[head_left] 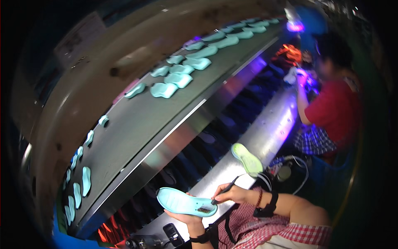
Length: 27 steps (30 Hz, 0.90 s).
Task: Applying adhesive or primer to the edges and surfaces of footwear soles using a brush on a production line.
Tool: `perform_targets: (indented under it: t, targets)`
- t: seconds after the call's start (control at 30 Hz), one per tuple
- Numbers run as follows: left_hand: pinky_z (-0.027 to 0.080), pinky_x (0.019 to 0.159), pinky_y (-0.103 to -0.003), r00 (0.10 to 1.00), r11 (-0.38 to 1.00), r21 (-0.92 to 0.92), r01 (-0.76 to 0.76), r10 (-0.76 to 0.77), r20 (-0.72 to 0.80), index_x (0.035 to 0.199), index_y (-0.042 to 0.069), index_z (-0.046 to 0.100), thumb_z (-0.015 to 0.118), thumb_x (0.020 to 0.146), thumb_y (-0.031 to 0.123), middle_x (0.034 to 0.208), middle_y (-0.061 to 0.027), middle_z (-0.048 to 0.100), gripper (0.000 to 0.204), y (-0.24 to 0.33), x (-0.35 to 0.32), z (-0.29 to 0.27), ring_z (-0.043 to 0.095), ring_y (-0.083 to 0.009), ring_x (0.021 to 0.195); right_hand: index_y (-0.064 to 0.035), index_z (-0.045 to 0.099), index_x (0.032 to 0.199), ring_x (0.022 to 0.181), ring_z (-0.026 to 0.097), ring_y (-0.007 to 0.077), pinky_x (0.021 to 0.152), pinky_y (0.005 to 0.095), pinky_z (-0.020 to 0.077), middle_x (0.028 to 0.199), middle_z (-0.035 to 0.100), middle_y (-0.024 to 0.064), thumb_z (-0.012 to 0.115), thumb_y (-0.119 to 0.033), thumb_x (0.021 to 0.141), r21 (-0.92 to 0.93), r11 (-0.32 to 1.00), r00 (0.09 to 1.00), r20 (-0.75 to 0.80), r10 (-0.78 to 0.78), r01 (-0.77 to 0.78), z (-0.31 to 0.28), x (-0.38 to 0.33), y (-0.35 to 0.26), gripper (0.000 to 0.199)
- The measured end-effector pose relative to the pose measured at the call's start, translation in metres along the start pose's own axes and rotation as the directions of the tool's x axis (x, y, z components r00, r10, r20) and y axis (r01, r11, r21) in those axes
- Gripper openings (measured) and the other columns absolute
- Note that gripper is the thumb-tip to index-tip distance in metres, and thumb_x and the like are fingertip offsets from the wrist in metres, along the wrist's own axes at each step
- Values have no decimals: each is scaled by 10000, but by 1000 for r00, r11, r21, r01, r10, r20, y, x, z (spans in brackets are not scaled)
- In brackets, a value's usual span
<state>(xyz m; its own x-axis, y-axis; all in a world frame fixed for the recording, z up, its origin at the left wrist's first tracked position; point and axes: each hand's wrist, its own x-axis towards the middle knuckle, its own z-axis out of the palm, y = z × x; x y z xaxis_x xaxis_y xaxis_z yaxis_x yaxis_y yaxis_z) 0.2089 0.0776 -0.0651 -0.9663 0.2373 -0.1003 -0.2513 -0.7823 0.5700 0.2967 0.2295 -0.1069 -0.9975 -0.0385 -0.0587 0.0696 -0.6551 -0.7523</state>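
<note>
A light blue shoe sole [181, 201] lies tilted across my left hand [186, 216], which grips it from below, fingers partly hidden under it. One end of the sole has a dark patch with small holes around it. My right hand [232, 194] is closed round a thin black pen-shaped tool [226, 189], its lower end at the sole's edge beside that patch. Whether the tip touches the sole I cannot tell. Beyond my right hand, a yellow-green sole [248, 159] rests on the metal bench [222, 174].
Behind the bench runs a dark conveyor belt [137, 133] carrying many light blue soles [163, 90]. A co-worker in a red top [333, 112] sits at the far right under purple light. White cables [304, 166] hang near the yellow-green sole. A black device [173, 233] stands by my left wrist.
</note>
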Motion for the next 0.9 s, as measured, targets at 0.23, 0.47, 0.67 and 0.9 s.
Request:
perform_targets:
  t: [0.23,0.47,0.67,0.9]
  targets:
    - [325,1000,-491,926,953,-176,246,-178,333,1351,60,282,293,839,623,1308,-185,407,762,2,-9,-13,451,-361,1154,-34,556,905,860,585,154,772,347,519,895,590,72,592,-69,811,131,991,997,-64,41,-32,11,-9,-7,107]
    - [416,905,-451,938,923,-281,264,-178,297,1338,63,317,344,871,541,1327,-124,402,668,-33,-30,9,465,-314,1126,-14,587,909,855,562,103,737,245,472,874,609,59,593,-43,801,-2,999,966,-253,-46,47,38,-15,-40,111]
    - [504,749,-420,893,943,-59,326,-287,347,1201,-7,445,344,876,474,1029,-212,566,589,-8,-13,-14,600,-326,854,3,640,894,691,584,85,619,204,462,797,647,56,655,-42,749,-462,886,999,25,-42,49,41,-11,-63,152]
    - [491,810,-378,854,896,101,433,-443,274,1160,-15,482,458,852,336,1031,-183,587,467,16,-11,-10,602,-295,902,1,651,894,746,614,121,661,231,481,829,654,87,670,-21,712,-698,645,936,343,-82,312,47,-5,-82,184]
